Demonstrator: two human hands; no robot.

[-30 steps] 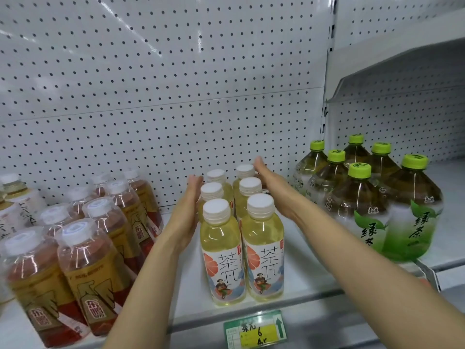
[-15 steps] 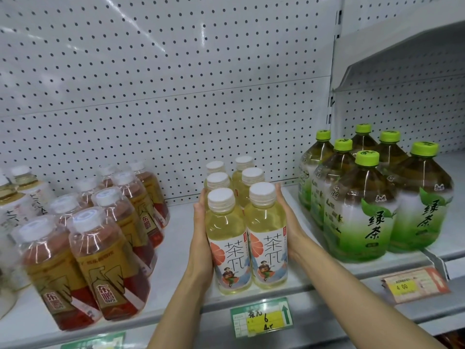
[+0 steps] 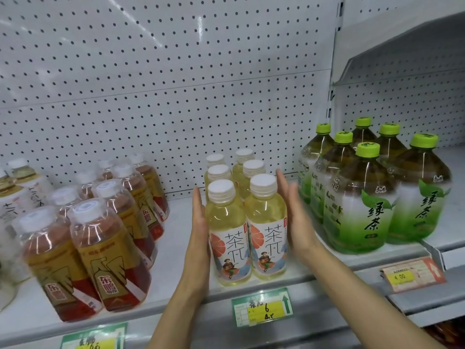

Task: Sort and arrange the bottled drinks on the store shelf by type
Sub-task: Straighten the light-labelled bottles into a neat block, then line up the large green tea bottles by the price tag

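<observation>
While I look down at the shelf (image 3: 176, 250), I see six pale yellow tea bottles (image 3: 247, 222) with white caps standing in two rows of three, running from the front edge toward the dotted back wall (image 3: 163, 96). My left hand (image 3: 198, 238) is flat, fingers straight, and its palm touches the left side of the front bottle. My right hand (image 3: 293, 217) is flat too, fingers straight — it sits just beside the right front bottle, and I cannot tell if it touches. Neither hand curls around anything.

Near the left end of the shelf stand the red and gold bottles (image 3: 100, 238), in rows, well apart from the tea. At the far left edge are a few white-label bottles (image 3: 22, 187). Toward the right end stand the big green tea bottles (image 3: 364, 197) with green caps, just beside my right hand.

On the front edge hang a green price tag (image 3: 263, 309) under the tea bottles — and an orange price tag (image 3: 412, 274) further right.
</observation>
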